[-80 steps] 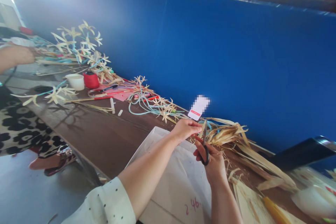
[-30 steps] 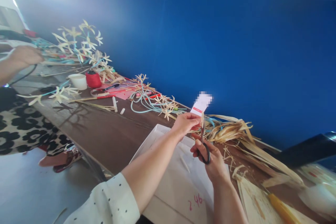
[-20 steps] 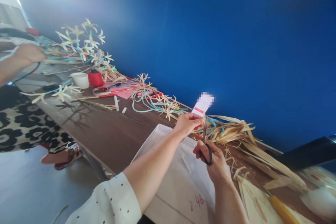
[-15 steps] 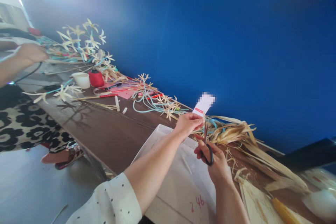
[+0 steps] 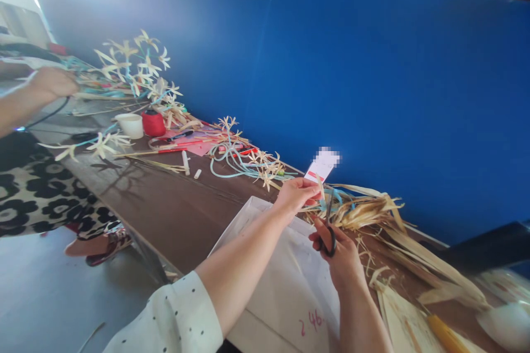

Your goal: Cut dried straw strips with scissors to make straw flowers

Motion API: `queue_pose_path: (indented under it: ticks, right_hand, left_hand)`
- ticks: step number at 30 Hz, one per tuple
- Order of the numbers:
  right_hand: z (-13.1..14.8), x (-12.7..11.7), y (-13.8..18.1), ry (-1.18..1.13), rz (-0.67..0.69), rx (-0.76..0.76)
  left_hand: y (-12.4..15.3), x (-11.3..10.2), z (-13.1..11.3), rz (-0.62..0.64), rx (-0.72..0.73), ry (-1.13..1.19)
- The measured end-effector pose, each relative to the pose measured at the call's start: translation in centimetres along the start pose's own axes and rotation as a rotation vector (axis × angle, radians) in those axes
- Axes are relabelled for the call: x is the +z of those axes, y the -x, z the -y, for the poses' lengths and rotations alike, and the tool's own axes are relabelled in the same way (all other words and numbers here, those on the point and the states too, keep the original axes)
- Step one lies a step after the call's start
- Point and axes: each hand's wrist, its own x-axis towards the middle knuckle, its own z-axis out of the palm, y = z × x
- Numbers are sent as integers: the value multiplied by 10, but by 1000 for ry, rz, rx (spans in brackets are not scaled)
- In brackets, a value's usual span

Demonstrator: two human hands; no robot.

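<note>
We see bright daylight coming in from the upper left of the frame, washing the blue wall (image 5: 372, 77) pale there and leaving glare on the tabletop (image 5: 165, 204) at left. Straw flowers (image 5: 103, 143) cast soft shadows toward the lower right. The lower right corner is smeared and out of focus, and straight edges lean as the wide lens distorts the borders.

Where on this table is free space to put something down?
The bare brown table between the white tray and the glue sticks is free. The strip along the blue wall is crowded: blue-stemmed flowers, dried husks.
</note>
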Motion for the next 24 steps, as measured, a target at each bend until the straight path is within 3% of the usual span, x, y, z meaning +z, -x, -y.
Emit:
queue_pose_path:
  ticks: [14,24]
  right_hand:
    - [0,1,1,0,-14,-24]
    - [1,0,2,-16,52,-52]
  left_hand:
    - [1,0,0,-38,-17,-38]
    - [-2,0,-1,-39,-86,-32]
